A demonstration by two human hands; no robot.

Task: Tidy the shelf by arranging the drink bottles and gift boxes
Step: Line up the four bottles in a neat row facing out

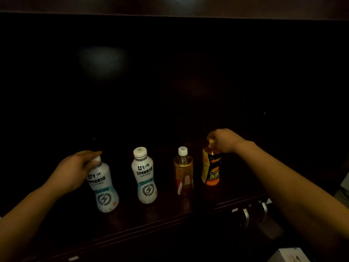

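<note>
- Orange bottle (pixel 211 167) stands at the right end of a row of four near the front edge of the shelf (pixel 132 224). Its yellow-and-orange label faces you.
- Your right hand (pixel 224 139) comes down on it from above. The fingers are curled round its top, and a bit of yellow cap shows under them.
- Amber bottle (pixel 183 173) is next to the left, close beside the orange one but not touching it. It has a white cap and nothing holds it.
- Second white bottle (pixel 144 178) stands upright near the middle of the row. It has a clear gap on either side, and its lightning-bolt mark is turned toward you.
- Left white bottle (pixel 103 188) closes the row at the left end and sits a little nearer the front edge than the others.
- Your left hand (pixel 75 169) pinches its cap, with the fingers lying over the top and the thumb pressed in just under it. You cannot tell from this angle whether the base is lifted off the shelf.
- Behind the row the shelf runs back into deep shadow. The back panel (pixel 102 57) shows only a faint pale glare at its upper left.
- Below the front edge, toward the right, two metal handles (pixel 245 214) catch the light.
- Part of a white box (pixel 289 255) shows in the bottom right corner, off the shelf.
</note>
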